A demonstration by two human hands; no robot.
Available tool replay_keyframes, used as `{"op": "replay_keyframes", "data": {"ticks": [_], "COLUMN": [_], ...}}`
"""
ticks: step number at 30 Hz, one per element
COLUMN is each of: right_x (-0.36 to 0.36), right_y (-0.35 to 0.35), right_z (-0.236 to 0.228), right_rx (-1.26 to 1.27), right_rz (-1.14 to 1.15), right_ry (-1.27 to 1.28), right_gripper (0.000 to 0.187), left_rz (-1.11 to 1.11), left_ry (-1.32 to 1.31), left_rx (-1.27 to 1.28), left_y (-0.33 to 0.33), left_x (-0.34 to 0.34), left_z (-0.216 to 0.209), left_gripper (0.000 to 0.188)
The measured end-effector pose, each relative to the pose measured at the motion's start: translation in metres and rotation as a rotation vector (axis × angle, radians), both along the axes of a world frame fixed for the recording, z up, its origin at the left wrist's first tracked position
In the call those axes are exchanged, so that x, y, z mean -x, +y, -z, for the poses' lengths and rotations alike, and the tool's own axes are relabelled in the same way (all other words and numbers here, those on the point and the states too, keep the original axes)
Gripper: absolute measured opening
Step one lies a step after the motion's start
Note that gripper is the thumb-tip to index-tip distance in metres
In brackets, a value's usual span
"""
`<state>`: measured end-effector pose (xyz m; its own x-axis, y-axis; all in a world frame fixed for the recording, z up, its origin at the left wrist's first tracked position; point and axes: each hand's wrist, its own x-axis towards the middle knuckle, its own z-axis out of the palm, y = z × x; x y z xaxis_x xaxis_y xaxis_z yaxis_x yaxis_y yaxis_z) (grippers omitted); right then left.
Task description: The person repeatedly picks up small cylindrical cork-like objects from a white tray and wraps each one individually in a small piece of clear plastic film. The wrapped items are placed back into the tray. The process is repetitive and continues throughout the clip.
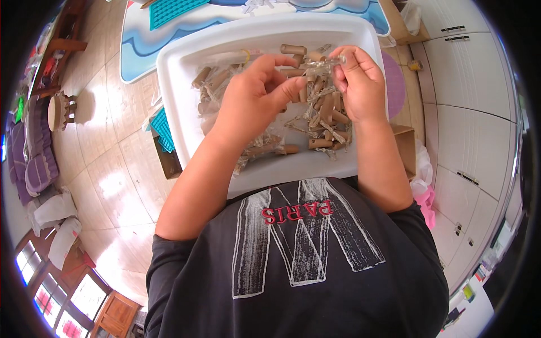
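Note:
Above a white plastic tub (170,107), both my hands work close together. My right hand (360,84) pinches a crinkled, clear plastic wrapper (322,67) between thumb and fingers; I cannot make out whether anything is inside it. To its left is my left hand (253,96), its thumb and index finger apart and curved toward the wrapper's free end, with no hold on it that I can see. Many short brown tubes (320,143) lie heaped in the tub, several in twisted clear wrapping. My hands hide part of the heap.
The tub's far side adjoins a blue-and-white patterned table (135,50) with a teal textured mat (172,12). At left are an open cardboard box (167,160) and a small wooden stool (59,111). White cabinets (473,73) line the right side.

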<state>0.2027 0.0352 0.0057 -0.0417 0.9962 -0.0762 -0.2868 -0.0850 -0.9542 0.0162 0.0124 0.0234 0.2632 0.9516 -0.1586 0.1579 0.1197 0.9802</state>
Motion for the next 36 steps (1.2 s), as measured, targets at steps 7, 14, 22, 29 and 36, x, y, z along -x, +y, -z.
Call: {"op": "replay_keyframes", "data": {"ticks": [7,14,22,29,36], "right_x": [0.012,0.007,0.011,0.010,0.011], "right_y": [-0.006,-0.003,-0.004,-0.006,-0.011], "right_z": [-0.006,-0.004,0.000,0.002,-0.009], "right_rx": [0.099,0.029,-0.049,-0.169,-0.205], "right_rz": [-0.157,-0.092,-0.025,-0.085,-0.126], "right_ry": [-0.178,-0.232,-0.297,-0.375,-0.227], "right_gripper": [0.019,0.019,0.012,0.011,0.010], "left_rz": [-0.056,-0.202,-0.252,-0.266,-0.114], "left_ry": [-0.041,-0.180,-0.038,-0.179,-0.332], "left_rx": [-0.015,0.055,-0.152,-0.155,-0.134], "left_y": [0.008,0.007,0.005,0.007,0.010], "left_x": [-0.010,-0.006,-0.001,-0.003,-0.002], "left_z": [0.010,0.013,0.016,0.012,0.021], "left_gripper": [0.022,0.014,0.013,0.016,0.032]}}
